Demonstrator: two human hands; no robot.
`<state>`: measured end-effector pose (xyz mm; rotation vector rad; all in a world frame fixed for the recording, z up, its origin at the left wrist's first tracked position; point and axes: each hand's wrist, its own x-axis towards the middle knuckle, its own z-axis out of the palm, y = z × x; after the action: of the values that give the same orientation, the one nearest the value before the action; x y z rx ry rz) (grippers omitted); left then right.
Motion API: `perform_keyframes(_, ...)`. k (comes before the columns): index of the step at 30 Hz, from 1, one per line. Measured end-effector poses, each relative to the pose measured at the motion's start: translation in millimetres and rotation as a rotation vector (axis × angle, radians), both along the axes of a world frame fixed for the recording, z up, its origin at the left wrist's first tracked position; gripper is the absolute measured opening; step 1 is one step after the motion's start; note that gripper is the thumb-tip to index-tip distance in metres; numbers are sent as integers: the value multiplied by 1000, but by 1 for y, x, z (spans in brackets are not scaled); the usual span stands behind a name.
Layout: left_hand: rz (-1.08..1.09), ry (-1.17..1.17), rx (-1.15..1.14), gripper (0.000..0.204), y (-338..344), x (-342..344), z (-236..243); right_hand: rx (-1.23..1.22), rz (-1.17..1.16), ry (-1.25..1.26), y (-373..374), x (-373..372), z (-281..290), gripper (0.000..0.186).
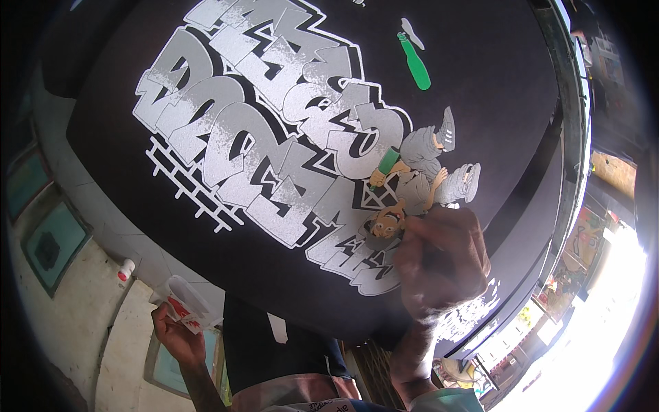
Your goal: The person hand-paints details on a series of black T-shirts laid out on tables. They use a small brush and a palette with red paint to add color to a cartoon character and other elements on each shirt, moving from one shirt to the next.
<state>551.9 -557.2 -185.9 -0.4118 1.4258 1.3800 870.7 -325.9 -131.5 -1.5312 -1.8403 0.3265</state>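
Observation:
My left hand [180, 336] grips a small translucent plastic tub [197, 296] with red patches on it, held low at the left, beside the black panel [473, 82]. The panel carries large silver-grey graffiti lettering [233, 103] and a cartoon figure [415, 182] in grey clothes with a green bottle. My right hand [443, 257] is closed in a fist against the panel, next to the figure's head and over the end of the lettering. Whatever its fingers hold is hidden from this view.
A separate green bottle shape [416, 65] is painted higher on the panel. At the left stand a pale wall with greenish panes [56, 237] and a small white cylinder with a red end [125, 270]. Strong daylight and a cluttered area lie past the panel's right edge.

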Motion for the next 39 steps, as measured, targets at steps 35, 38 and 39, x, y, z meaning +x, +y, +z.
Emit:
perform_keyframes(35, -459, 307, -73, 30, 20, -37, 124, -521, 733, 82, -87, -174, 75, 27)
perform_keyframes(38, -404, 303, -41, 30, 21, -36, 122, -519, 741, 96, -90, -176, 70, 27)
perform_keyframes(39, -412, 297, -45, 29, 21, -37, 123, -520, 741, 95, -89, -177, 71, 27)
